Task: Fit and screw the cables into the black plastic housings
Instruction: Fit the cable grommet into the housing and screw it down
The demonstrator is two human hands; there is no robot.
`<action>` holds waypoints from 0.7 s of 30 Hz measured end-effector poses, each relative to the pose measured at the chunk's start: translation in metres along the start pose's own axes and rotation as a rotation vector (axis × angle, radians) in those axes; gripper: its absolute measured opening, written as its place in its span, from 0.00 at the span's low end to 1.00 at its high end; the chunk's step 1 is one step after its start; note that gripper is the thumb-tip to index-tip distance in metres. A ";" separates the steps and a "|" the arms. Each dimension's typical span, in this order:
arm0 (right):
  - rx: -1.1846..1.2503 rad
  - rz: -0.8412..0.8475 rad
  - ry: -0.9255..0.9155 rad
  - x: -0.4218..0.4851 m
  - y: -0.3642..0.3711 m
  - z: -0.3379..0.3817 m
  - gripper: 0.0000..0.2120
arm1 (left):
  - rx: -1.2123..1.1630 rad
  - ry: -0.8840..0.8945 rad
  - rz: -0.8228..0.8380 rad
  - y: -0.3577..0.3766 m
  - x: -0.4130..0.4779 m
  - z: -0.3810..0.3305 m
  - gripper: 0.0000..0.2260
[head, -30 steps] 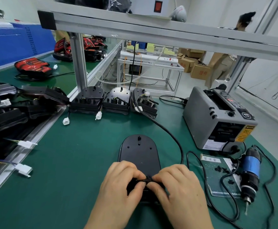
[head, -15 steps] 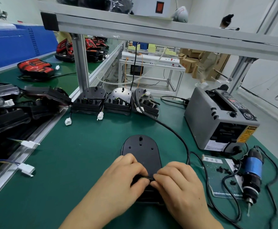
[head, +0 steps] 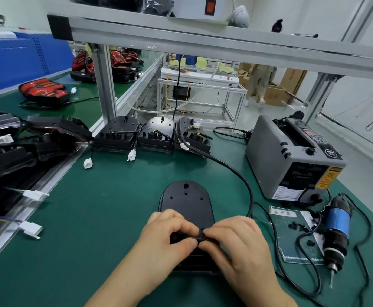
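- Our black housing [head: 186,202] lies flat on the green mat [head: 103,218], right before us.
- Our left hand [head: 167,240] and right hand [head: 238,242] meet over its near end, both pinching a small black part [head: 201,232].
- A black cable [head: 236,171] curves past its right side.
- Further right lie the electric screwdriver [head: 336,229] and grey tape dispenser [head: 291,158].

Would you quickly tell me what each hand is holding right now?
Left hand: pinches the small black part over the housing.
Right hand: pinches the same part.
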State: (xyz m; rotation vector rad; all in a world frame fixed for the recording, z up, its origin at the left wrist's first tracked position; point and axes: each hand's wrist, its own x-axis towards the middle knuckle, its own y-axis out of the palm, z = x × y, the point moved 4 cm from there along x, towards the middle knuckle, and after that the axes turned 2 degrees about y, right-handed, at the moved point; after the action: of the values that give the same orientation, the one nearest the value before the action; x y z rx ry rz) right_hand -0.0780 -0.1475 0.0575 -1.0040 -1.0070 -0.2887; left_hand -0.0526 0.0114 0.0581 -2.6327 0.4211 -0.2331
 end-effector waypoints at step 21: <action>0.028 0.155 0.210 -0.009 -0.003 0.004 0.09 | -0.078 -0.084 -0.277 0.012 -0.009 0.004 0.11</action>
State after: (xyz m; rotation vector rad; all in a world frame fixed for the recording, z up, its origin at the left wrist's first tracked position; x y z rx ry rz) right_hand -0.0867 -0.1482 0.0525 -0.9985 -0.7377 -0.2457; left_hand -0.0626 0.0058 0.0479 -2.7611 0.0363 -0.1964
